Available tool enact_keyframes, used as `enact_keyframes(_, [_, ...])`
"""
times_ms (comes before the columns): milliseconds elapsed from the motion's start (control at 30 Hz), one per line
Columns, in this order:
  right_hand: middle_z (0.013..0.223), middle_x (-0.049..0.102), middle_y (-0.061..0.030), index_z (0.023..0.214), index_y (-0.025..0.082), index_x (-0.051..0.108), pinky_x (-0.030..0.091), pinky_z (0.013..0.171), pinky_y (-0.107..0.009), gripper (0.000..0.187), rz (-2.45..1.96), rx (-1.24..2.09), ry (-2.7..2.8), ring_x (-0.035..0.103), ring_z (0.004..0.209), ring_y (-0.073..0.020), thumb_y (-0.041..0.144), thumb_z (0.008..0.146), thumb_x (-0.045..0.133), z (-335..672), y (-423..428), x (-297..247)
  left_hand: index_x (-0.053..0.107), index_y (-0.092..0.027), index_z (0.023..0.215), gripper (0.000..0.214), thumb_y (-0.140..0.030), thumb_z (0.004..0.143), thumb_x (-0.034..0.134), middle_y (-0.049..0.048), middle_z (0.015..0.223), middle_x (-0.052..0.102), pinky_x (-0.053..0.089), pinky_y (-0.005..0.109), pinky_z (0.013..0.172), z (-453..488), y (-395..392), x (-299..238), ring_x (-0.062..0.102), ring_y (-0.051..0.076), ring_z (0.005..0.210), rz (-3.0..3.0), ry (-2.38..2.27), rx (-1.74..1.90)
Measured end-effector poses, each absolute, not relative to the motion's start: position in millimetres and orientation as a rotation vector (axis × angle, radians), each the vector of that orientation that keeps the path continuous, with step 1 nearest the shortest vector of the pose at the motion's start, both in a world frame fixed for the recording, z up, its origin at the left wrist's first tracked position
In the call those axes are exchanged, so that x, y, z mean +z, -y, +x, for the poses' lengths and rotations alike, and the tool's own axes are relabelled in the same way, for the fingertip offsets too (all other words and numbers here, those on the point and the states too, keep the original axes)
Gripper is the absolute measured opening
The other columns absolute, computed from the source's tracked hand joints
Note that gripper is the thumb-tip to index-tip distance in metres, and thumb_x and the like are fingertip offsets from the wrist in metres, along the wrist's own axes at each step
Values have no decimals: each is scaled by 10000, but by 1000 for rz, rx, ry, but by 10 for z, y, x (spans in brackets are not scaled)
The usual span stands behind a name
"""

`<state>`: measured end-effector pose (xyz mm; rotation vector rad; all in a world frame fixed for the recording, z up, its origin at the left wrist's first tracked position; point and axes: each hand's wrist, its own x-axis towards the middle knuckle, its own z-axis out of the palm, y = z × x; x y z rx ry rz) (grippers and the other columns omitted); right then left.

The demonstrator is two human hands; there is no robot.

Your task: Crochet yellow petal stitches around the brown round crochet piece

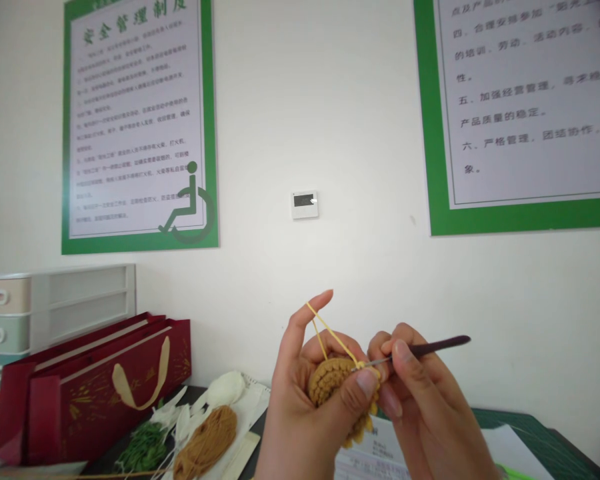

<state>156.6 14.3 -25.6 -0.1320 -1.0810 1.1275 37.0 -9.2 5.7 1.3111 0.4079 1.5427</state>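
Note:
In the head view, my left hand is closed on a round brown crochet piece with a yellow edge, pinched between thumb and fingers. Yellow yarn loops over its raised index finger and runs down to the edge of the piece. My right hand grips a crochet hook with a dark handle. The hook's metal tip meets the yellow stitches beside my left thumb. Part of the piece is hidden behind that thumb and palm.
On the dark table at left lie a brown yarn skein, green yarn and white yarn. Behind them are a dark red gift bag and stacked drawers. Papers and a green mat lie at right.

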Motion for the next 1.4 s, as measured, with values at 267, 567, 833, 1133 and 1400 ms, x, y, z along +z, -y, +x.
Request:
enact_keyframes(267, [787,547,18,869,247,580,437,503,-206,154,-162,749,1188,447,564,-90,334,996,574,1541,-202,-303,488,-309,1440,806,-168,747,873,-40,759,661,471,219,568,453,153,94,634,116,583,1263,-462,1611])
enact_keyframes(567, [737,665,-15,981,256,766,528,473,-287,352,-217,-702,1272,602,593,-150,-14,759,731,1750,-242,-400,565,-165,1358,834,-170,618,949,-2,794,683,458,226,540,494,78,2,583,96,554,1065,-381,1411])
enact_keyframes(833, [696,601,-5,1005,231,697,448,447,-266,89,-9,83,1259,537,555,-136,200,952,634,1495,-136,-254,265,-296,1583,1084,-88,716,882,-6,805,673,442,227,620,370,124,47,578,101,634,1134,-227,1326])
enact_keyframes(1133, [644,540,11,943,232,675,461,481,-247,99,44,437,1318,527,564,-131,309,977,623,1589,-166,-243,56,-470,1594,1206,-124,761,856,-19,808,662,388,279,631,313,113,55,643,174,696,1290,-216,1292])
enact_keyframes(1400, [675,594,1,1020,243,623,516,557,-249,92,19,418,1192,589,638,-137,290,1024,544,1582,-118,-322,137,-459,1583,1145,-90,753,835,-15,823,668,386,295,635,304,85,39,647,189,715,1292,-176,1241])
